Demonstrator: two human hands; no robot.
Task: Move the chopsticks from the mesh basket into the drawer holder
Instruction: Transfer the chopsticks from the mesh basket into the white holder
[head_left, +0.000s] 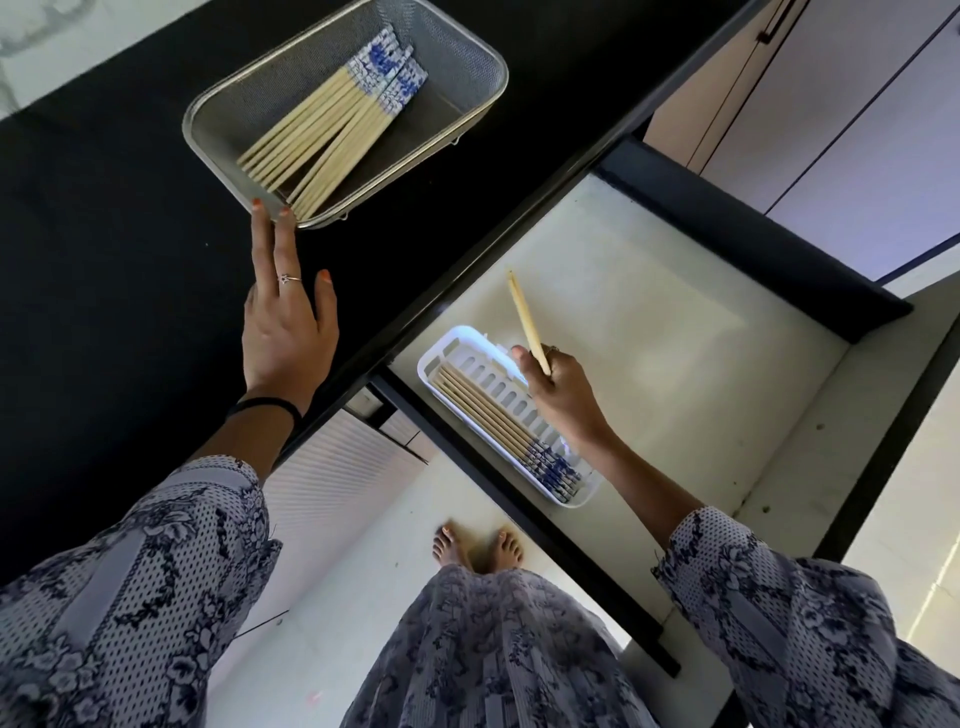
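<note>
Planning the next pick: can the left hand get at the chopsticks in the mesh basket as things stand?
Probably yes. The left hand is open, its fingertips already at the near rim of the silver mesh basket. The bamboo chopsticks with blue-and-white patterned ends lie uncovered inside, nothing over them.

Chopsticks (332, 124) pale wood with blue-white floral tops; mesh basket (470, 47) silver; counter (119, 171) black; holder (441, 347) white; sleeves (156, 561) grey-navy floral.
</note>
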